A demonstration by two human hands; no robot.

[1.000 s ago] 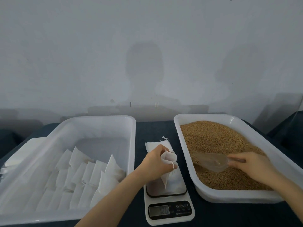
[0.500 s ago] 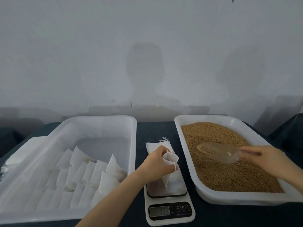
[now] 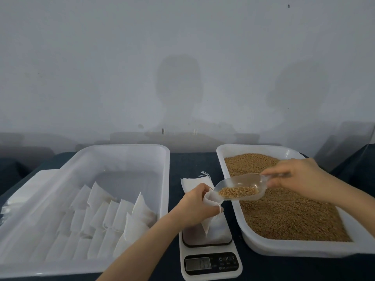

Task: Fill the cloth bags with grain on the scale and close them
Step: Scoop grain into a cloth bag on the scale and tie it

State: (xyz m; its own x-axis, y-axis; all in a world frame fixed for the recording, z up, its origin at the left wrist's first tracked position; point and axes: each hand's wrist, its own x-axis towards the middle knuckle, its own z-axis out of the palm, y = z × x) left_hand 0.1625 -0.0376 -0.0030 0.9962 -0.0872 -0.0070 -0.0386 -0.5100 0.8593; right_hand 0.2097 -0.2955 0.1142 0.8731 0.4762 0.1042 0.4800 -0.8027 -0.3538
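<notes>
Mid-cycle, on the fill step of one bag.

- Left hand [image 3: 194, 207]: fingers curled round the neck of a cloth bag [image 3: 212, 200], holding its mouth open. Bag hangs down to the scale [image 3: 211, 264] platform, mid worktop [image 3: 190, 163] at the near edge. Can't tell if the bag's weight rests fully on the platform.
- Right hand [image 3: 294, 177]: thumb and fingers pinch the handle of a clear plastic scoop [image 3: 241, 186]. Scoop is partly loaded with grain [image 3: 238, 192], and its lip touches or sits just over the bag mouth. No grain visibly falling.
- Scale display is lit, digits too blurred to read.
- Grain tray [image 3: 280, 247], right side of the worktop: mostly full, plenty of stock.
- White tray [image 3: 168, 169], left side: rows of filled bags [image 3: 113, 216] packed in its near half, far half bare. Closures too small to check from here.
- Small stack of flat empty bags [image 3: 195, 182] just behind the scale, between the two trays. More flat white sheets at the left edge, possibly bags too; can't tell.

Judgement: a good batch is done, but well short of finished. Left for this bag: tip the scoop in, trim to target weight, pull it closed, move it to the left tray. Then repeat for the stack. Risk: spill off the scoop lip onto the platform would skew the reading.
</notes>
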